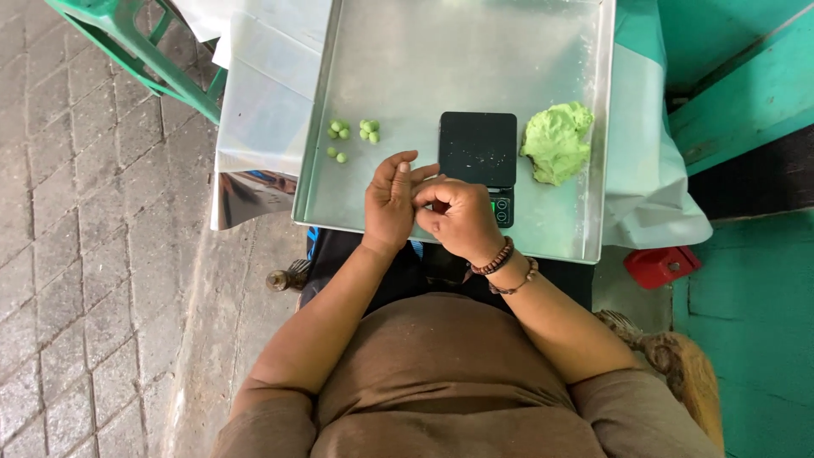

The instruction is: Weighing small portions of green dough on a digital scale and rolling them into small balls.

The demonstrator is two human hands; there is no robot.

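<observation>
My left hand (pixel 390 202) and my right hand (pixel 458 216) are pressed together over the near edge of a large metal tray (pixel 475 51). The right hand's fingers curl against the left palm; whatever lies between them is hidden. A small black digital scale (pixel 477 148) stands just beyond my right hand. A lump of green dough (pixel 555 142) rests on the tray to the right of the scale. Several small green dough balls (pixel 352 136) lie in little groups on the tray's left side. Two bead bracelets circle my right wrist.
The tray rests over white plastic sheeting (pixel 263 93). A green plastic stool frame (pixel 136 51) stands at the upper left on brick paving. A red object (pixel 661 265) lies at the right by a teal painted surface (pixel 746 93).
</observation>
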